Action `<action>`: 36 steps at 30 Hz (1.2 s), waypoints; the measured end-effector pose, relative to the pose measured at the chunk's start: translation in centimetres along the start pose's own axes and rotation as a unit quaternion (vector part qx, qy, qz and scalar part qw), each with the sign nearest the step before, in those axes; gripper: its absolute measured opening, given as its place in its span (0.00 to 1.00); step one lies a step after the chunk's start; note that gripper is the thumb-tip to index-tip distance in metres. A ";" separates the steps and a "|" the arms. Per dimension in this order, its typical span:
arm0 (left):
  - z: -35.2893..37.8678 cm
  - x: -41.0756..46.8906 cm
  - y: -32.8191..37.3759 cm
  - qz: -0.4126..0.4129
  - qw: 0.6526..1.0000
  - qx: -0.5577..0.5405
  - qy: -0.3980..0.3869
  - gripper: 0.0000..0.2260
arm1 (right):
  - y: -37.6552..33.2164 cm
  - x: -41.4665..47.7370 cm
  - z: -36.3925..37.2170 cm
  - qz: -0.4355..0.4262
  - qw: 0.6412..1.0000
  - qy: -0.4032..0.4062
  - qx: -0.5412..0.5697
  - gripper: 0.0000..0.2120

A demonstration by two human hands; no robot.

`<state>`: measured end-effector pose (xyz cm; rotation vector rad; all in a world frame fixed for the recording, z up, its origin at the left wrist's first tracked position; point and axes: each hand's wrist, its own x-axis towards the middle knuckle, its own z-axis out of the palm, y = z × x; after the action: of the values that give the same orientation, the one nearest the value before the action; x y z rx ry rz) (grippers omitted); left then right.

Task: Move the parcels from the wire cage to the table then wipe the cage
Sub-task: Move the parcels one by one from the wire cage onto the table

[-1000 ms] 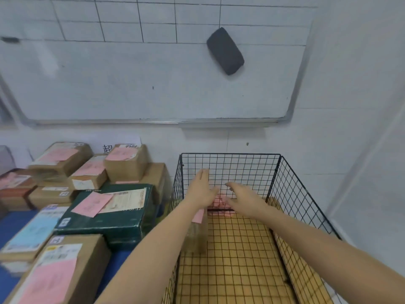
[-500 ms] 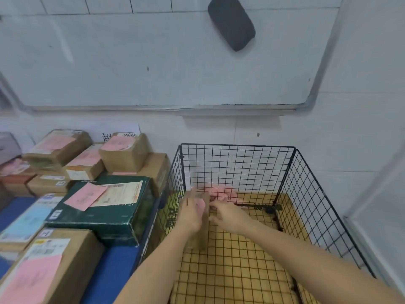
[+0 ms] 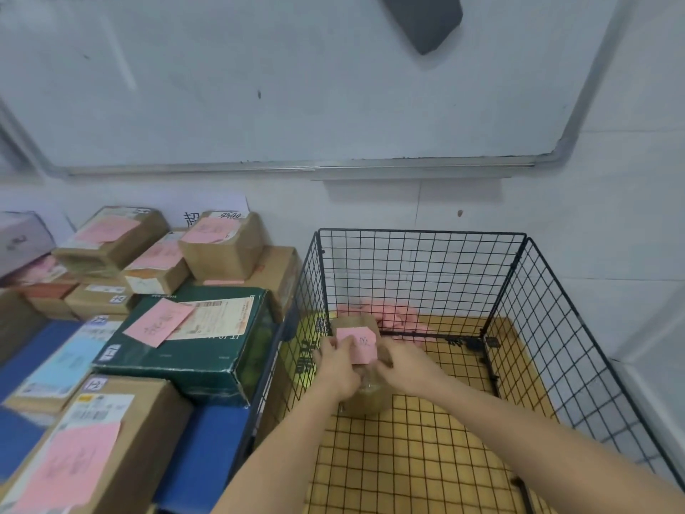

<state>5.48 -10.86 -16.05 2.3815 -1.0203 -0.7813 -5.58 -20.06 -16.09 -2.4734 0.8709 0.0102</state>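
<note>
— Walls?
— White wall tile throughout. An aluminium-framed whiteboard spans 10 to 1 o'clock, with a dark grey eraser stuck to it at 12. A printed paper sheet is on the wall at 10.
— Furniture, floor, light?
— A blue-topped table at 8. Yellowish floor at 5. Even light, with a soft shadow under the board's tray.

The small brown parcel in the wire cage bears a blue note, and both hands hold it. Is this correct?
Not quite: in the head view the note on the small brown parcel is pink, not blue. The left hand and right hand hold it inside the wire cage.
</note>
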 end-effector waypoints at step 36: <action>-12.0 -9.6 10.8 0.066 0.961 -0.247 0.104 0.30 | -7.2 -9.4 -17.6 -0.049 0.975 0.213 -0.043 0.32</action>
<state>2.25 -8.52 2.33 1.9003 -0.7784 -0.6319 -11.59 -18.08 4.11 -2.6422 0.9303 -0.5461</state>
